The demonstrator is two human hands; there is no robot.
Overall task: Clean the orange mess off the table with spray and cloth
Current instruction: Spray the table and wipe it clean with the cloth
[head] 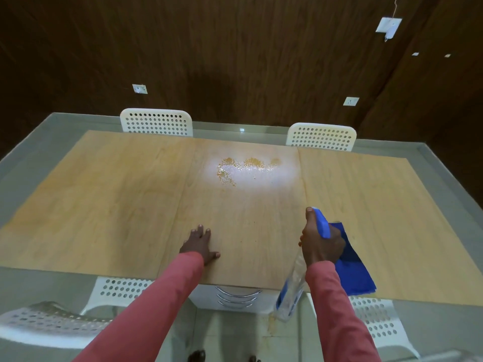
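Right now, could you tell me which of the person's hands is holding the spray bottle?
The right hand grips the spray bottle; the left hand rests flat on the table.

Dim room, glare on table (104, 192), wide-angle bowing.

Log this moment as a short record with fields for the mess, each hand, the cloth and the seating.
mess: orange mess, wet and glistening, centre-far area of the wooden table
left hand: flat on the table, fingers spread
right hand: grips blue-topped spray bottle, nozzle toward the mess
cloth: blue cloth on the table under the right hand
seating: white perforated chairs at the far and near sides
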